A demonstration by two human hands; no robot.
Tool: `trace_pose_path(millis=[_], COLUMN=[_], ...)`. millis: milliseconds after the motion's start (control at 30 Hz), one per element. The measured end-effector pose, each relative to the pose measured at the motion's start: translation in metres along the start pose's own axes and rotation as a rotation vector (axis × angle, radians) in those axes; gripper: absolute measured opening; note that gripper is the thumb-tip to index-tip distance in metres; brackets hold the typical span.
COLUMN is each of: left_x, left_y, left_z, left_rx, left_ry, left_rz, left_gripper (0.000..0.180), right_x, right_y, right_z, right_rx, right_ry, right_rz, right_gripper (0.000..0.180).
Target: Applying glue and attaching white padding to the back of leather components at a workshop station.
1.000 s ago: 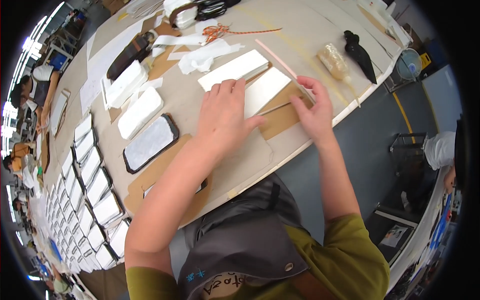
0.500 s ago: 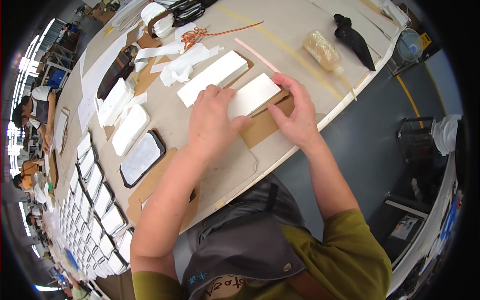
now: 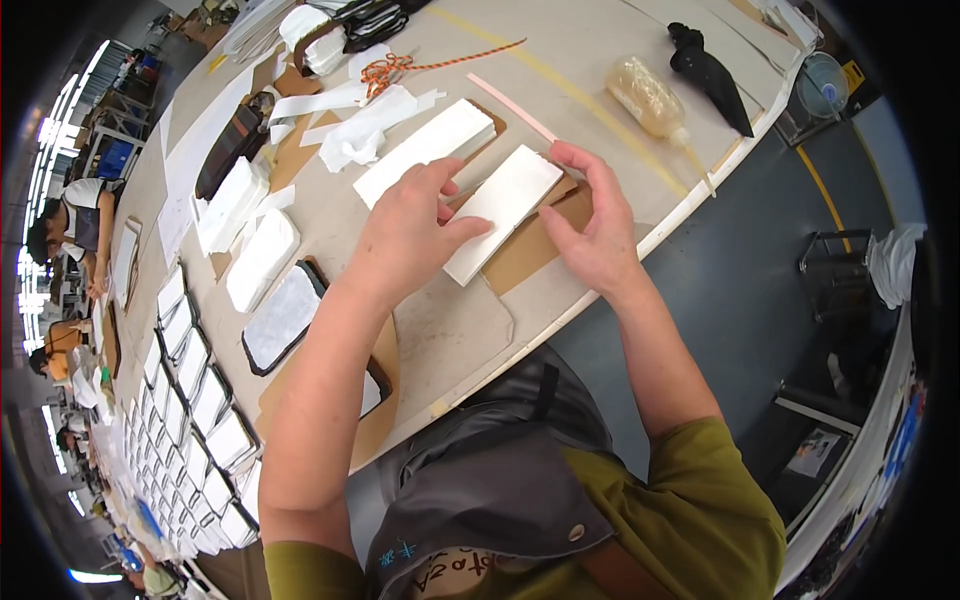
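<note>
A flat white rectangular slab (image 3: 505, 215) lies slantwise on brown board pieces (image 3: 538, 245) near the table's front edge. My left hand (image 3: 412, 225) is over its left side, fingers apart and thumb at the slab's surface; whether the thumb presses on it I cannot tell. Around the slab's far right end curves my right hand (image 3: 598, 220), index finger and thumb spread, with the thumb close to the board's edge. Just beyond my left hand rests a thicker stack of white strips (image 3: 430, 150) on a brown backing.
A pink strip (image 3: 510, 107), an orange cord (image 3: 385, 72), a bottle of yellowish stuff (image 3: 645, 95) and a black wrapped object (image 3: 708, 80) lie farther back. At left are white bundles (image 3: 262, 260), a black-edged grey panel (image 3: 285, 318) and rows of white black-edged pieces (image 3: 195, 400). Co-workers stand far left.
My left hand has drawn back leftward and its fingers have spread, so more of the white slab, including its near end, shows. My right hand has barely moved.
</note>
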State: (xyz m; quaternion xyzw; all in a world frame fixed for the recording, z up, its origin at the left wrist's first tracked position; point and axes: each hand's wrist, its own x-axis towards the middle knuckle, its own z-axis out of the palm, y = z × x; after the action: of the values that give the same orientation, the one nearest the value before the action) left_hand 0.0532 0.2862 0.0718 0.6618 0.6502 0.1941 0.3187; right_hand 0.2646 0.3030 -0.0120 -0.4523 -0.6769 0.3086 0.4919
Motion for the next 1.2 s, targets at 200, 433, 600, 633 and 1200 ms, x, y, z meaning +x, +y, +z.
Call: trace_pose_path(millis=[200,433,600,633,1200], left_x=[-0.01,-0.005,0.002,0.004,0.005], left_y=[0.01,0.0,-0.008,-0.009,-0.009], left_z=[0.018,0.015,0.01,0.008,-0.004], left_rx=[0.463,0.388,0.229,0.19,0.209], left_ry=[0.126,0.152,0.132,0.116,-0.045], left_rz=[0.139,0.163,0.147,0.124,0.111], left_gripper=[0.072,0.073,0.069,0.068,0.067], right_x=[0.001,0.002,0.002,0.001,-0.01], right_y=[0.0,-0.001,0.002,0.002,-0.019], right_z=[0.002,0.0,0.001,0.001,0.001], right_rx=[-0.017,-0.029,-0.012,-0.012,-0.169], right_ry=[-0.007,-0.018,-0.001,-0.001,-0.139], right_rz=[-0.042,-0.043,-0.066,-0.065,-0.402], right_gripper=[0.057,0.057,0.057,0.057,0.021])
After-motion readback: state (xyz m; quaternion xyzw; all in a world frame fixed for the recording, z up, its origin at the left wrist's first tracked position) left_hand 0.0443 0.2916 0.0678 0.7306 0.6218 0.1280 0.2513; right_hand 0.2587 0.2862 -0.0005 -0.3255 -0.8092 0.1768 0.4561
